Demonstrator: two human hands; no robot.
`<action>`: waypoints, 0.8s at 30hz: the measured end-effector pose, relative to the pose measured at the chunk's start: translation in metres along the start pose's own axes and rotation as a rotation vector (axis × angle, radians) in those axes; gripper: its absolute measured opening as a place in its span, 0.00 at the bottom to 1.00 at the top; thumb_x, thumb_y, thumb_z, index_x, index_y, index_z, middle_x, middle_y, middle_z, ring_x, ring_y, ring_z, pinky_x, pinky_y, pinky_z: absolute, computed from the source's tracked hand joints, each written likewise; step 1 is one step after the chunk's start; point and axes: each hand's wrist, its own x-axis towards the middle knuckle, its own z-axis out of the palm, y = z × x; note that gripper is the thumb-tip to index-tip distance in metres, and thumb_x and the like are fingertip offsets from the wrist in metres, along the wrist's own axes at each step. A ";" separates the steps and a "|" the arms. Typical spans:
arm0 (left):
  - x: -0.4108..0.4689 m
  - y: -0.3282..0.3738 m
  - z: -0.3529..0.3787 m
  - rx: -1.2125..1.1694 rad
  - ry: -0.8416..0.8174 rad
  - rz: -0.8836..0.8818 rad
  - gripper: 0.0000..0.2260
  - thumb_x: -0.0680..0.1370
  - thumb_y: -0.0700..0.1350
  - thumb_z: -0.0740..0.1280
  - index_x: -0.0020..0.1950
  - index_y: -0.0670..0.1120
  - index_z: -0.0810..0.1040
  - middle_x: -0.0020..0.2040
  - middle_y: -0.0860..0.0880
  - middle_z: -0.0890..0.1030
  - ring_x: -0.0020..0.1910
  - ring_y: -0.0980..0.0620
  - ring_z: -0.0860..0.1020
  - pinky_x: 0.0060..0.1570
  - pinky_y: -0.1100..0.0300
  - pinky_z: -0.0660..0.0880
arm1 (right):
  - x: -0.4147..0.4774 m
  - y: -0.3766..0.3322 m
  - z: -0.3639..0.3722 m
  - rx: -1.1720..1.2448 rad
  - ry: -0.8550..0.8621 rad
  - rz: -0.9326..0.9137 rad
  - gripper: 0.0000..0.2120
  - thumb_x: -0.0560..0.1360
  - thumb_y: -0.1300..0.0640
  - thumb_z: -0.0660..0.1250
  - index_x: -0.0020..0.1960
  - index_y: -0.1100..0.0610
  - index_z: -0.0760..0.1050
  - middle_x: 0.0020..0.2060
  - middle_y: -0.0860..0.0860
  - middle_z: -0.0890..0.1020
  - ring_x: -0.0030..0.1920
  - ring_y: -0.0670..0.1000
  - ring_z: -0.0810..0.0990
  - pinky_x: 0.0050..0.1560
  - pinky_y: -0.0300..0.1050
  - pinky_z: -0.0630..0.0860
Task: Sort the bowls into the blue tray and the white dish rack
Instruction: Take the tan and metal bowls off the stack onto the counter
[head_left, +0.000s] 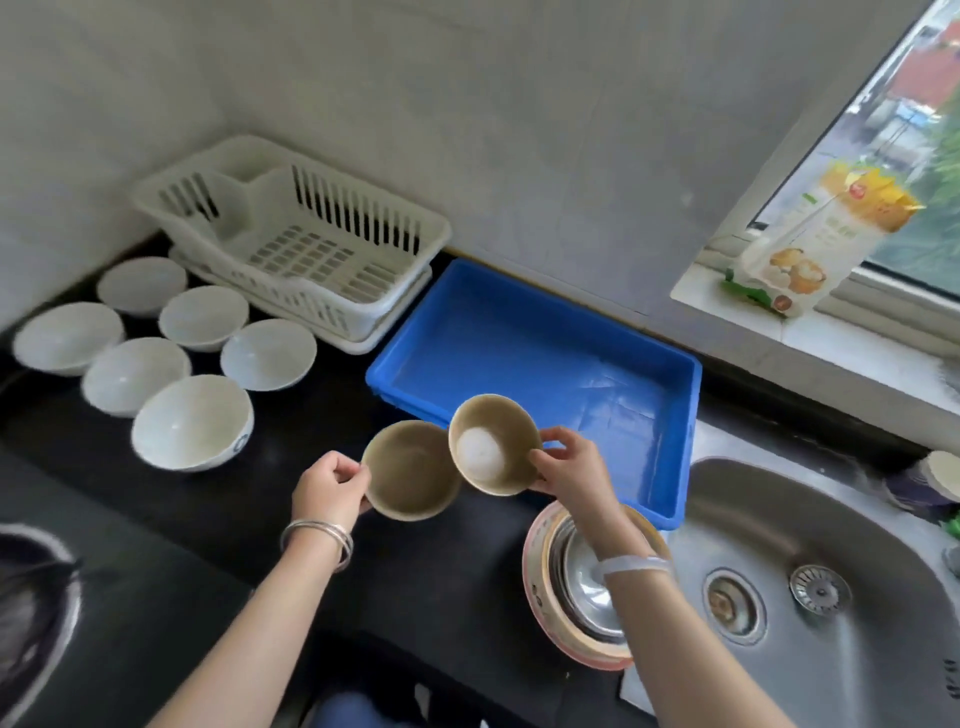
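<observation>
Head view: our left hand (327, 486) pinched a brown bowl (410, 475) by its rim, our right hand (569, 462) a tilted bowl (493, 441), both at the blue tray (524, 348), likely their destination.

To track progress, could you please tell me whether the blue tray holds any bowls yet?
Empty: the blue tray shows only bare floor; the left hand and right hand hold the brown bowls near its front edge.
</observation>
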 end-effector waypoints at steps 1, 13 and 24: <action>0.005 -0.006 -0.010 -0.026 0.035 -0.024 0.09 0.74 0.36 0.66 0.34 0.41 0.72 0.36 0.40 0.76 0.38 0.44 0.78 0.42 0.53 0.80 | 0.006 -0.002 0.014 0.003 -0.017 0.001 0.09 0.74 0.66 0.64 0.42 0.52 0.75 0.40 0.55 0.81 0.36 0.50 0.82 0.37 0.42 0.82; 0.060 -0.063 -0.088 -0.186 0.315 -0.242 0.09 0.74 0.34 0.65 0.34 0.40 0.72 0.37 0.41 0.75 0.37 0.44 0.77 0.45 0.52 0.78 | 0.056 -0.027 0.170 -0.130 -0.124 0.038 0.08 0.74 0.65 0.61 0.50 0.56 0.74 0.43 0.49 0.76 0.35 0.47 0.82 0.32 0.35 0.80; 0.081 -0.084 -0.105 -0.219 0.374 -0.322 0.10 0.74 0.36 0.65 0.34 0.43 0.72 0.35 0.45 0.76 0.33 0.49 0.77 0.44 0.51 0.79 | 0.075 -0.020 0.227 -0.215 -0.077 0.130 0.11 0.76 0.64 0.62 0.57 0.56 0.72 0.37 0.45 0.73 0.34 0.45 0.78 0.49 0.51 0.82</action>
